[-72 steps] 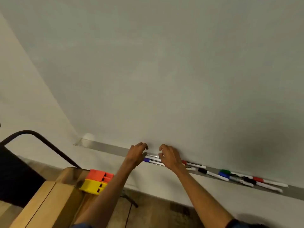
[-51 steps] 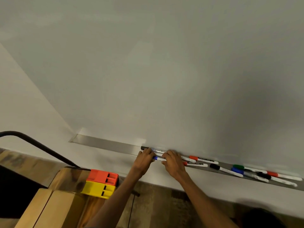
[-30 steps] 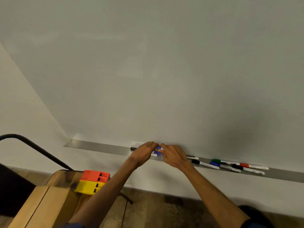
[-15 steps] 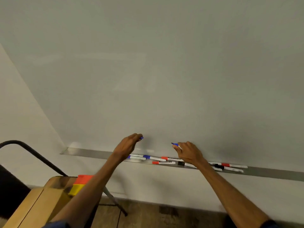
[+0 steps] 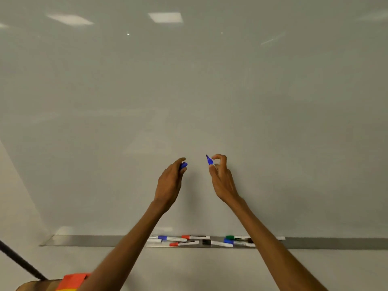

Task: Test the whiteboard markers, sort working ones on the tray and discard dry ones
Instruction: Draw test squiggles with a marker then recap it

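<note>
Marker [image 5: 209, 161] pokes up from right grip [image 5: 222, 179], cap [image 5: 183, 165] from left grip [image 5: 169, 182].

Both hands have left the tray [image 5: 94, 240], where they were bent over the row of markers, and are now raised in front of the whiteboard [image 5: 189, 91], well above the tray and apart from each other. A blue marker [image 5: 209, 160] has come off the tray and been uncapped. The right hand [image 5: 222, 181] pinches it with its bare tip pointing up, and the left hand [image 5: 170, 181] holds the blue cap [image 5: 183, 165]. The view has tilted upward. Ceiling-light reflections [image 5: 165, 17] now show near the top of the board. The orange block [image 5: 73, 280] and wooden counter [image 5: 37, 286] have slid to the bottom left edge.
</note>
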